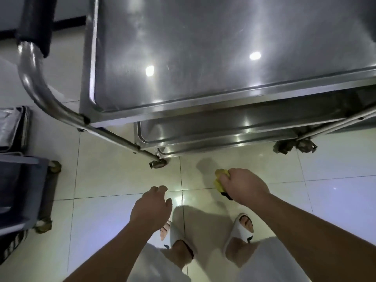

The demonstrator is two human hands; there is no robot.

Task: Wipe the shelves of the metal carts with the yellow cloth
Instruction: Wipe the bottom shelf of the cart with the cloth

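two hands (151, 206), one yellow cloth (220, 181), three cart shelves (203, 47)

Glossy steel cart (203, 58), shiny tiled floor (105, 180), seemingly soft yellow cloth (220, 180)

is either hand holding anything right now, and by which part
The right hand grips the yellow cloth, bunched up in the fist, with its ends sticking out beside the fingers. The left hand holds nothing; its fingers are loosely curled over the floor.
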